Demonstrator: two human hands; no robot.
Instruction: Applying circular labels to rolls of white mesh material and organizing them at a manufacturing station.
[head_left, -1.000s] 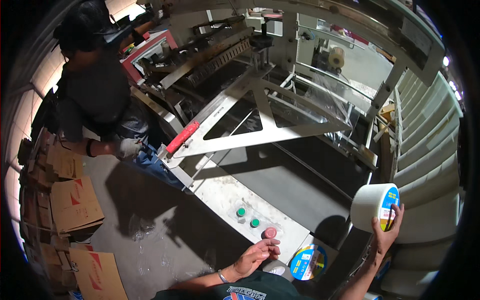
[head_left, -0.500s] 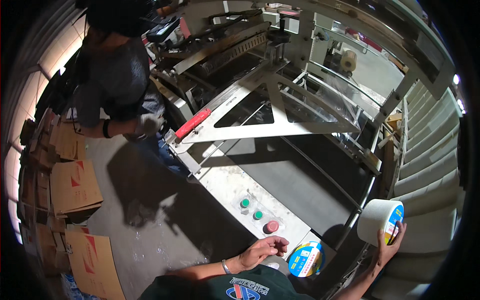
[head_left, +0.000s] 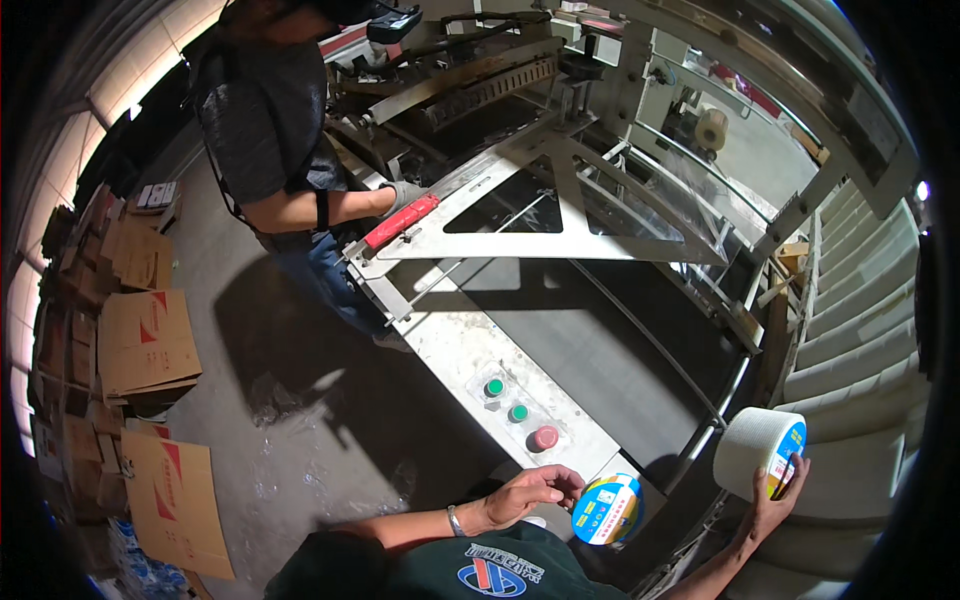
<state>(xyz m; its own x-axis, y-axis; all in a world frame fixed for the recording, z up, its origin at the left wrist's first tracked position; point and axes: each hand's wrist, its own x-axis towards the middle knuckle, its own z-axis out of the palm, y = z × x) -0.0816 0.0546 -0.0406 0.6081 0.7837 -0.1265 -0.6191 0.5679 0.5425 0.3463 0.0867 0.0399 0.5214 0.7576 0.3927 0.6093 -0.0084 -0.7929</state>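
My right hand (head_left: pixel 775 500) grips a thick white roll of mesh tape (head_left: pixel 742 452), its blue, white and yellow round label facing right. The fingers spread over that label, and the roll is tilted on its side. At the lower centre is a round blue-labelled disc (head_left: pixel 607 510); whether a roll lies under it cannot be made out. My left hand (head_left: pixel 530 497) is beside it, fingers loosely bent and thumb apart, with the fingertips at its left edge. Nothing shows in that hand.
A pale machine ledge (head_left: pixel 480 345) carries two green buttons and a red one (head_left: pixel 545 437). Beyond it stands a triangular metal frame with a red grip (head_left: pixel 402 220). A co-worker (head_left: pixel 262 130) stands left of the machine. Flattened cartons (head_left: pixel 150 345) line the left; white wrapped stacks (head_left: pixel 855 330) stand right.
My left hand has moved slightly right to the disc's edge. The co-worker's gloved hand has come up to the red grip. My right hand still holds the roll.
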